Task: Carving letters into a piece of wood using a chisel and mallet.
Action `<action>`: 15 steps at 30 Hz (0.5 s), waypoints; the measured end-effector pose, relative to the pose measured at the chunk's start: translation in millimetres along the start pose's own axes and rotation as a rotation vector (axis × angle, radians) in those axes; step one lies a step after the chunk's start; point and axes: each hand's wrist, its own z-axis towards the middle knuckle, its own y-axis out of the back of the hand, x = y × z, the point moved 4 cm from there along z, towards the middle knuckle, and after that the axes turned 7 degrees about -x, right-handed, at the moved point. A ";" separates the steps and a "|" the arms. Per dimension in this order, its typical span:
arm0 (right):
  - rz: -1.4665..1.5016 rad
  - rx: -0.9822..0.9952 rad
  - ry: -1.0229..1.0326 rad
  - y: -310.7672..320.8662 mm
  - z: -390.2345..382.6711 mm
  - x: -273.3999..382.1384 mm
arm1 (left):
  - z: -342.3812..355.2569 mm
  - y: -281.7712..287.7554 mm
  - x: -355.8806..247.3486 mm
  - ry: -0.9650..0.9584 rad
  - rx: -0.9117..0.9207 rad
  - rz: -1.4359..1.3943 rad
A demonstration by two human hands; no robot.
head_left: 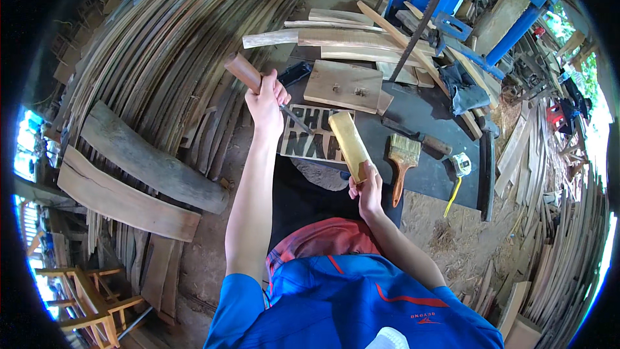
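My left hand [265, 100] is closed round the brown wooden handle [243, 71] of a chisel, whose metal shank [296, 119] slants down over a board carved with dark lettering [296, 144]. My right hand [367, 192] grips the near end of a pale wooden block [349, 139], held beside the board's right part. A wide paintbrush [400, 168] with a brown handle lies just right of that hand. Behind the carved board is a plain wooden piece [342, 81] with holes. A dark object [296, 72], unclear in kind, sits just behind my left hand.
A dark worktop [440, 178] carries a wooden-handled tool [426, 140], a tape measure [460, 165] and loose boards [349, 39]. A blue machine [504, 32] with a saw blade stands at back right. Stacked planks [181, 52] fill the left, a wooden frame [87, 300] stands at lower left.
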 end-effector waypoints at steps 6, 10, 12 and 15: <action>0.017 -0.009 0.007 -0.2 -1.0 1.2 | -0.8 -4.4 2.6 0.010 0.009 0.013; 0.016 -0.009 0.000 1.2 -2.5 -1.2 | -3.8 -6.8 1.4 0.004 0.024 0.024; 0.020 -0.015 -0.010 2.7 -3.8 -2.7 | -5.1 -6.7 1.4 0.002 0.014 0.035; 0.020 -0.020 -0.008 1.8 -1.6 -2.8 | -4.6 -7.4 4.9 0.032 0.014 0.061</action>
